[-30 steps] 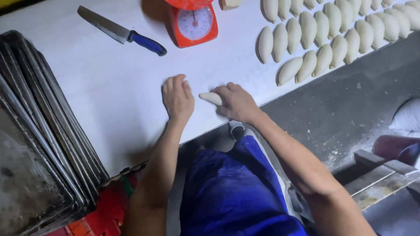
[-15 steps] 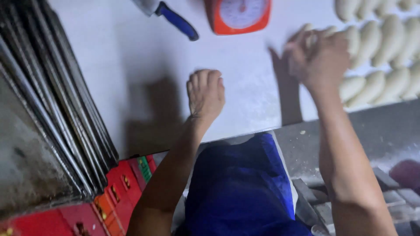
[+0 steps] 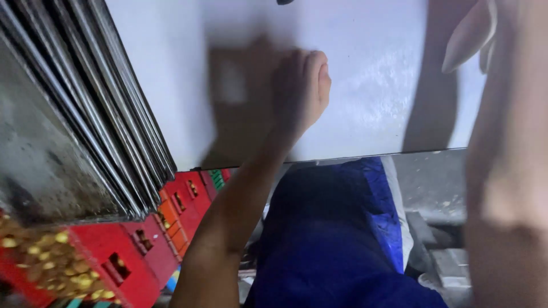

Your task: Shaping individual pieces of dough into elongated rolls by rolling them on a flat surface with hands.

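To the left of your left hand (image 3: 299, 91) sit stacked metal trays (image 3: 85, 114); that hand rests flat and empty on the white counter (image 3: 371, 85). Your right hand (image 3: 491, 34), raised close, grips a pale dough piece (image 3: 465, 37), mid-shaping I judge; setting it down wants care.

A stack of dark metal baking trays (image 3: 74, 131) stands on edge at the left end of the white counter (image 3: 365, 85). Below the trays sit red plastic crates (image 3: 142, 245). A blue garment (image 3: 337, 239) hangs below the counter's near edge, just beside grey floor (image 3: 428, 182).
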